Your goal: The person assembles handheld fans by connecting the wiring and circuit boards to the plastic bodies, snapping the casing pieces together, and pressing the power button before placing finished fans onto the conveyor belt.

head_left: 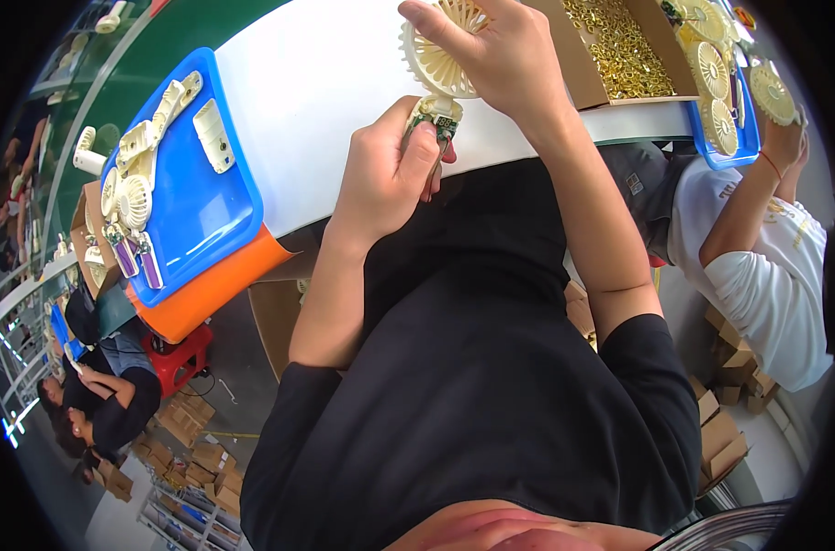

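Note:
A cream handheld fan is held up between my hands over the near edge of the white tabletop. My left hand [381,174] is closed round its short handle end, where a green circuit board [442,125] with a small display is exposed; the thumb presses beside the board. My right hand [514,60] grips the round slatted fan head [436,55] from the right, thumb lying across its slats. The top of the head and some right fingertips run out of the picture. What my left fingers cover on the handle's underside is hidden.
On the left, a blue tray [183,243] bears cream housings, fan heads and purple-cased parts, above an orange sheet [206,294]. A cardboard box [582,55] of small brass-coloured pieces stands right. Beyond it, a co-worker in a white shirt [757,266] handles a fan near another blue tray [748,151].

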Available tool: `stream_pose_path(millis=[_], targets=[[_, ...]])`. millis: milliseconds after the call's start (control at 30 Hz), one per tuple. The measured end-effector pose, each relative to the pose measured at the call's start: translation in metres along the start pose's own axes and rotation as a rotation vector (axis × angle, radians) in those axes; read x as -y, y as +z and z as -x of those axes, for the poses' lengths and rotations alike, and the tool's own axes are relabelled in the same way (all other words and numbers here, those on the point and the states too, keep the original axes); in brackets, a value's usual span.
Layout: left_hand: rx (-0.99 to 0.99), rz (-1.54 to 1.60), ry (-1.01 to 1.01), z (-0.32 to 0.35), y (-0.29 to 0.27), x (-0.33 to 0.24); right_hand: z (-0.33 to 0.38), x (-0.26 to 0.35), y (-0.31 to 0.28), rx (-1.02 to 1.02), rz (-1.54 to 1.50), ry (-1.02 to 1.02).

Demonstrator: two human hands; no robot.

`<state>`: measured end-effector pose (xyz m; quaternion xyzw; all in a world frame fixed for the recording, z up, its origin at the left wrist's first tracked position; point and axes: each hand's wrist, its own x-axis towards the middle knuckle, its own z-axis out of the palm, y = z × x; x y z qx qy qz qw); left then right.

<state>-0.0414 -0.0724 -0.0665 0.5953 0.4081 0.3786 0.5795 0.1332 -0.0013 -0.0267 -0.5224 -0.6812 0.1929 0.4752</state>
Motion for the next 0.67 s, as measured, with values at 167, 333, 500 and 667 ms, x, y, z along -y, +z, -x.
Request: stream_pose_path(millis=[167,333,500,667], targets=[[0.049,0.157,-0.070,-0.001,-0.006,-0.004,-0.010,-0.005,-0.006,0.128,-0.197,0.129],[-0.019,0.376,0.016,-0.017,-0.007,0.008,-0.016,-0.055,-0.004,0.069,-0.573,0.300],[-0.121,0.342,0.051,-0.037,-0.005,0.038,0.012,-0.073,0.000,0.159,-0.572,0.585],[-0.059,0.140,-0.012,-0.048,-0.012,0.037,0.025,-0.075,-0.013,0.329,-0.354,0.606]])
